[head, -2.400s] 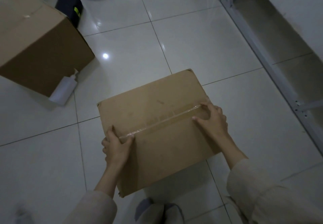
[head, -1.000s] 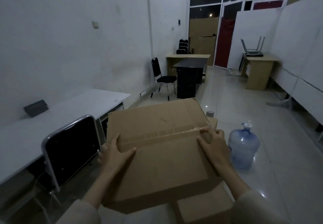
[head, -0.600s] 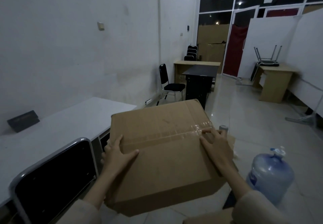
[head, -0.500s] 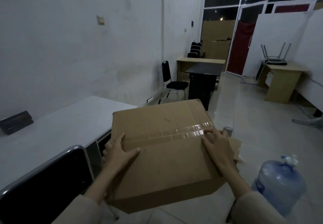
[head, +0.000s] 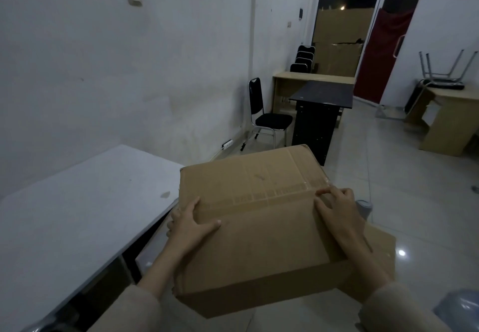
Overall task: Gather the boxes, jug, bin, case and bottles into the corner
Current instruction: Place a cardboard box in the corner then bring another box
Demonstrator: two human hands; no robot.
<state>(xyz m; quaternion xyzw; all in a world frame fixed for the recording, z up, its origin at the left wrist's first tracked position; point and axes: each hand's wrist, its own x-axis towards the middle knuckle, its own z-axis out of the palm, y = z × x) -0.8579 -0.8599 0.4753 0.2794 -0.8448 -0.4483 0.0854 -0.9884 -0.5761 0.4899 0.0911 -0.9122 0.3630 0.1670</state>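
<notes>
A taped cardboard box [head: 259, 217] has been lifted from the floor and is carried past the white counter [head: 77, 207], gripped at its sides by the left hand [head: 190, 224] and right hand [head: 337, 208], fingers spread; a second box [head: 375, 248] lies beneath.

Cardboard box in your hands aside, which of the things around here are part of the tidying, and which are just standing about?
Part of the job:
carried box, gripped by left hand and right hand
second box beneath it

Just standing about:
white table
black chair
black desk
wooden desk
</notes>
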